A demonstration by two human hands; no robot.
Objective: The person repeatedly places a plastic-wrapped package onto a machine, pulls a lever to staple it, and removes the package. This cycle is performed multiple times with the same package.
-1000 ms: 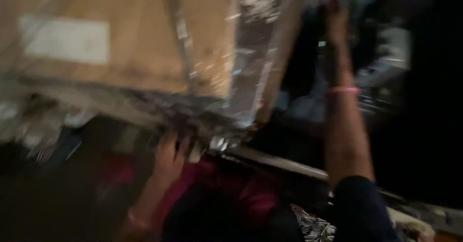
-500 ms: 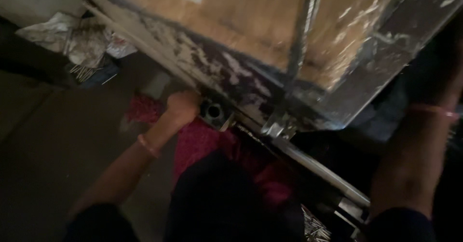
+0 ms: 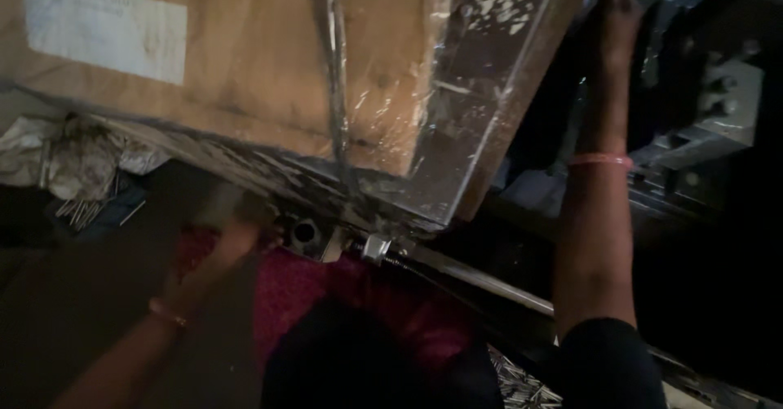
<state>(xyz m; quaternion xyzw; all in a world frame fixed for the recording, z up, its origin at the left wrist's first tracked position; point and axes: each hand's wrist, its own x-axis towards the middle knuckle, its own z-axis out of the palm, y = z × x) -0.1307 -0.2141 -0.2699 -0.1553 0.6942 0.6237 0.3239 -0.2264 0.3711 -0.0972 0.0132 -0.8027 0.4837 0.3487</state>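
Cardboard-faced box [image 3: 245,66], wrapped in clear film and edged with worn, paint-flecked metal, fills the upper frame from 9 o'clock to 1 o'clock. Half a second ago its lower corner sat further toward 3 o'clock; that corner now lies near centre, so the box, or the view of it, has swung. Left hand [image 3: 236,238], at 7 o'clock, has moved from a metal socket [image 3: 305,231] to the box's lower edge and presses against it; finger spread cannot be told in the dark. Right hand [image 3: 616,17], at 1 o'clock, reaches up the far side edge, fingers curled on it, pink wristband [image 3: 599,160] below. Judgement: both hands now bear on the box, steadying it. Crumpled paper [image 3: 73,160] lies at 9 o'clock
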